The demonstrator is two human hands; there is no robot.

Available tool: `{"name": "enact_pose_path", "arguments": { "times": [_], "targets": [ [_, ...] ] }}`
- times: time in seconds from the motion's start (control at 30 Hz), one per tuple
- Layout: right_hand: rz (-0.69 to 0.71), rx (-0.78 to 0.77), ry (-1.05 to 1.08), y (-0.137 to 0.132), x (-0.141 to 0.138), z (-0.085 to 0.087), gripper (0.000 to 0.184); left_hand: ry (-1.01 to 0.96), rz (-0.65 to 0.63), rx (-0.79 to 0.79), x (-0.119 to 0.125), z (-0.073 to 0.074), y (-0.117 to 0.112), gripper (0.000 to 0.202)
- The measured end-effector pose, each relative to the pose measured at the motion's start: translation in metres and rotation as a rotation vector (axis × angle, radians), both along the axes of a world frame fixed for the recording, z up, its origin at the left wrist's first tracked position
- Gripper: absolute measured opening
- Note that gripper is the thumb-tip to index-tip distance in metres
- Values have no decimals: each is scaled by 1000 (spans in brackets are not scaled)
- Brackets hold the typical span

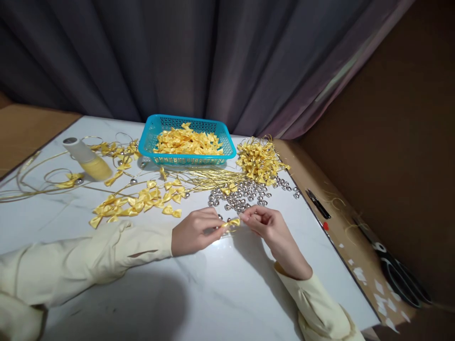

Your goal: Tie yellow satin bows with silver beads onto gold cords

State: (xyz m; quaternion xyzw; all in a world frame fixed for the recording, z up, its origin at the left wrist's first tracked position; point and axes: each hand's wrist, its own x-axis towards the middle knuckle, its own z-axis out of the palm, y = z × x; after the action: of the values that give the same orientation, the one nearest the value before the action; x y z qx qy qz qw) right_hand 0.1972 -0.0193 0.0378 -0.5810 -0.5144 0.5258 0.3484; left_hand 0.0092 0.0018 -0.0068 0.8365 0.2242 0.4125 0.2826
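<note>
"Okay, head view: where's the bow [233,222]?"
"Between hands, above worktop [213,298], long axis side to side. Left hand [197,230] nearer, grip pinched on its left end."
"Right hand [266,228]?"
"By its right end; can't tell if clamped."

Yellow bow [233,222], glossy (satin-like), pinched at its left end

Dim bkgd curtain [177,57], brighter tabletop [220,293] w/ small glare spot, soft shadows, edges stretched
</note>
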Motion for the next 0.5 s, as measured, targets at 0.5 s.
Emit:
{"name": "enact_pose_path", "arguments": {
  "times": [0.5],
  "targets": [
    [237,314,-406,-10,1,2,22,29,86,-132,-1,1,1,27]
  ]
}}
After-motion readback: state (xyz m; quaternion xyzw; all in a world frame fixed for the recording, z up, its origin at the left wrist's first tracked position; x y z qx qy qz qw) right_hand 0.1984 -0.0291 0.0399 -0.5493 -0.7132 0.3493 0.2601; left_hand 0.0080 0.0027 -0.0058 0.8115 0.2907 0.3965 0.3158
